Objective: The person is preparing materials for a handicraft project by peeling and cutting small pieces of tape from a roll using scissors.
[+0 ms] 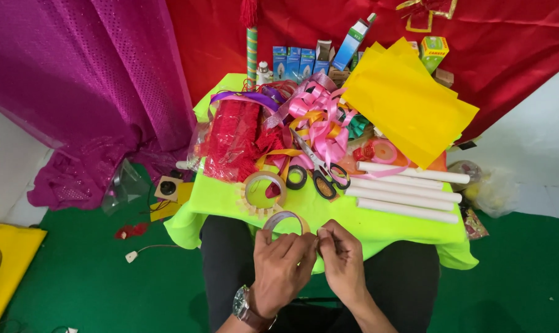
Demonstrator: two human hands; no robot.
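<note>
The left hand point(282, 265) pinches a clear round tape roll point(284, 221) just above its knuckles; the right hand point(341, 256), fingers closed, grips the tape's free end beside it. Beyond both hands lie black-handled scissors point(322, 172), a second tape ring point(264, 188) and a clear bag of red trim point(230, 142).

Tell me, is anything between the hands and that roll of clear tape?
Nothing visible. The left hand already holds the tape roll at the near table edge, and the right hand pinches at it right beside. The scissors and bigger tape ring lie farther back.
</note>
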